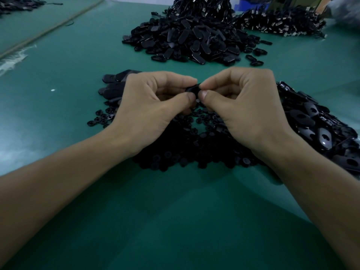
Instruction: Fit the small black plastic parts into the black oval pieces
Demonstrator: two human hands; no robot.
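My left hand (153, 106) and my right hand (243, 106) meet fingertip to fingertip above the green table (175, 211). Between them they pinch one black oval piece (192, 89), mostly hidden by thumbs and forefingers. Whether a small part sits in it cannot be told. Under my hands lies a spread of small round black plastic parts (187, 152). A heap of black oval pieces with holes (319, 129) lies to the right of my right hand. A few more oval pieces (115, 84) lie just beyond my left hand.
A large mound of black oval pieces (191, 39) rises at the far middle of the table. Behind it to the right is another pile of dark parts with metal ends (282, 22). A wooden strip (50, 30) runs diagonally at far left. More dark parts (17, 4) lie at the top left corner.
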